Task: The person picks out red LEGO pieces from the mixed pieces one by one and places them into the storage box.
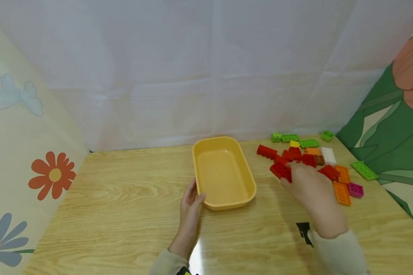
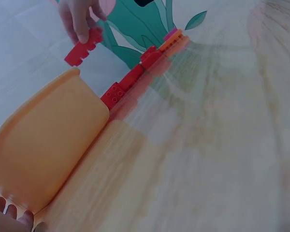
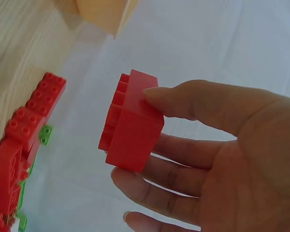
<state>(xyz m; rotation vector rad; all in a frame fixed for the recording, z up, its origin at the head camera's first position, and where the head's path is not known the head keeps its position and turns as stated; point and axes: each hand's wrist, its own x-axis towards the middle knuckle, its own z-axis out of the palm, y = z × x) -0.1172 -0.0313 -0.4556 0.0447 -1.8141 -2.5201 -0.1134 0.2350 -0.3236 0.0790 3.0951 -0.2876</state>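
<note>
My right hand [image 1: 313, 194] pinches a red toy building brick [image 3: 137, 130] between thumb and fingers, its row of studs facing left in the right wrist view. In the left wrist view this brick [image 2: 83, 48] is up off the table, beyond the tray's far end. A yellow-orange plastic tray [image 1: 220, 175] stands in the middle with a bare floor. My left hand [image 1: 190, 210] grips its near left corner, thumb at the rim and fingers along the outer wall. Several loose red bricks [image 1: 266, 151] lie under and behind the right hand, which partly hides them.
Around the red pile lie orange bricks [image 1: 342, 193], a magenta brick [image 1: 356, 190], a white brick [image 1: 328, 156] and green bricks [image 1: 364, 170]. A white sheet [image 1: 151, 76] hangs behind the wooden table [image 1: 124, 214]. Painted panels stand at both sides.
</note>
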